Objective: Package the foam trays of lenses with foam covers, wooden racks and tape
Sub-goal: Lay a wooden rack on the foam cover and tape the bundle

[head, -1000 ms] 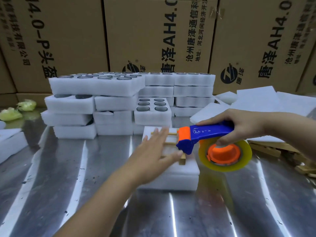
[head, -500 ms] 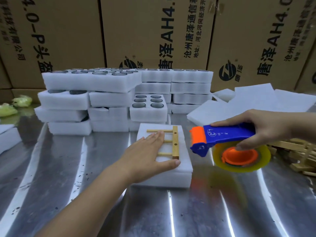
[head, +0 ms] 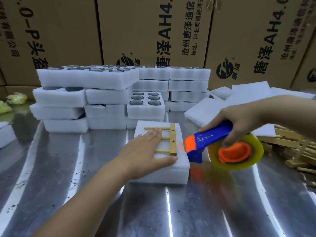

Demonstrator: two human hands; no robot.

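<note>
Your left hand [head: 145, 154] lies flat on the foam package [head: 171, 173], fingers straight and together. They reach toward 1 o'clock across the dowels of the wooden rack [head: 172, 141], and the thumb ends just below its rail. That rail runs 12 to 6 on the package top, with three dowels pointing to 9.

At the package's 3 o'clock, your right hand [head: 239, 120] is wrapped round the blue handle of the tape dispenser [head: 213, 139]. Its orange nose aims at 9, just beside the package's right edge; you cannot tell whether it touches.

Farther out, spare racks [head: 290, 146] lie at 3, loose foam covers [head: 205, 112] at 1, and stacked lens trays [head: 85, 79] at 11. Cardboard boxes [head: 153, 31] stand behind.
</note>
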